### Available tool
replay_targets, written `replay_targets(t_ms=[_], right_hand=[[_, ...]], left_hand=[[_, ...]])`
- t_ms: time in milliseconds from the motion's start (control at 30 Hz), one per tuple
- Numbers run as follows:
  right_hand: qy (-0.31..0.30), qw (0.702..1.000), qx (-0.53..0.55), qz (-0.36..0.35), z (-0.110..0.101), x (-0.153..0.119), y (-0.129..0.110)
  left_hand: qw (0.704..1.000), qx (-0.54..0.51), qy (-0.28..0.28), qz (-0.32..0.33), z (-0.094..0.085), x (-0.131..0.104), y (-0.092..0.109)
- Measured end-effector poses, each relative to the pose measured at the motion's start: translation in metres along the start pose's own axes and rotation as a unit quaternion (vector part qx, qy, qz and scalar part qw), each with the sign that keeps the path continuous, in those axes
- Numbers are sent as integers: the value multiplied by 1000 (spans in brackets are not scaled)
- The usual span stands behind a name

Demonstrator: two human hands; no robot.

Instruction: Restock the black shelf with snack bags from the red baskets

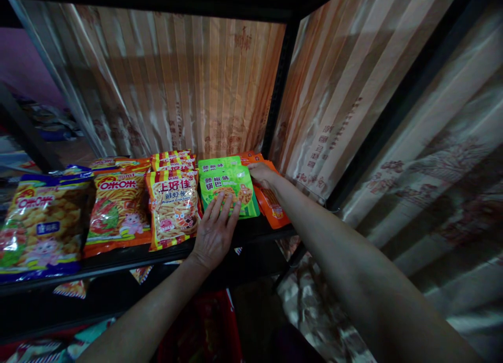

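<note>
Green snack bags [230, 180] stand on the shelf, one in front of another. My left hand [216, 229] lies over the lower front of the foremost one, fingers stretched out and slightly apart. At the upper right edge of these bags is my right hand [264, 174], its fingers closed together against the edge, with the fingertips partly hidden. Orange bags [275, 203] lean just to the right, partly behind the right hand and wrist. Left of the green ones stands a row of prawn cracker bags [174, 208] in red and yellow.
Farther left are an orange snack bag [118, 208] and a blue-edged snack bag [47, 227]. A dark shelf post [281, 85] rises behind, with patterned sheeting [176, 75] at the back and right. Below, a red container [233, 321] and more packets [74, 288] show.
</note>
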State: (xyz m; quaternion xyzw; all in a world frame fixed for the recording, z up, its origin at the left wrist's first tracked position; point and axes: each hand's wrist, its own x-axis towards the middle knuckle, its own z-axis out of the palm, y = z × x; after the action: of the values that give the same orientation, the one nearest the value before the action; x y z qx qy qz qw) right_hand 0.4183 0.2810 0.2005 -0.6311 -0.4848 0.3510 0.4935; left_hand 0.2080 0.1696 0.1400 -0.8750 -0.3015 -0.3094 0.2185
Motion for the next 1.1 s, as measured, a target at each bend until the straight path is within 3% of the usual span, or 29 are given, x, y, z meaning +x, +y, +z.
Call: replay_targets(t_ms=[233,367,500,633,733,833,967,1100], right_hand=[[100,995,5,6,-14,-5,-6],[177,974,-61,-127,-24,-25,-12],[192,946,-48,-258,-13,-85,-19],[176,948,2,-266,13,-171,-6],[148,954,-12,-261,28,-215,18],[144,936,-129,-294,34,-222,36],[163,899,-257,-315,33,-199,33],[137,899,-249,-332,43,-204,27]], left_hand=[[1000,-25,16,0,-3,-6,4],[997,-51,45,21,-17,-18,12],[992,-95,51,65,-37,-43,30],[987,-140,13,73,-51,-88,52],[985,-162,-41,50,-51,-135,66],[982,-162,-95,0,-50,-182,75],[953,-228,-196,-38,-61,-232,80],[892,-268,-306,-198,-75,-276,85]])
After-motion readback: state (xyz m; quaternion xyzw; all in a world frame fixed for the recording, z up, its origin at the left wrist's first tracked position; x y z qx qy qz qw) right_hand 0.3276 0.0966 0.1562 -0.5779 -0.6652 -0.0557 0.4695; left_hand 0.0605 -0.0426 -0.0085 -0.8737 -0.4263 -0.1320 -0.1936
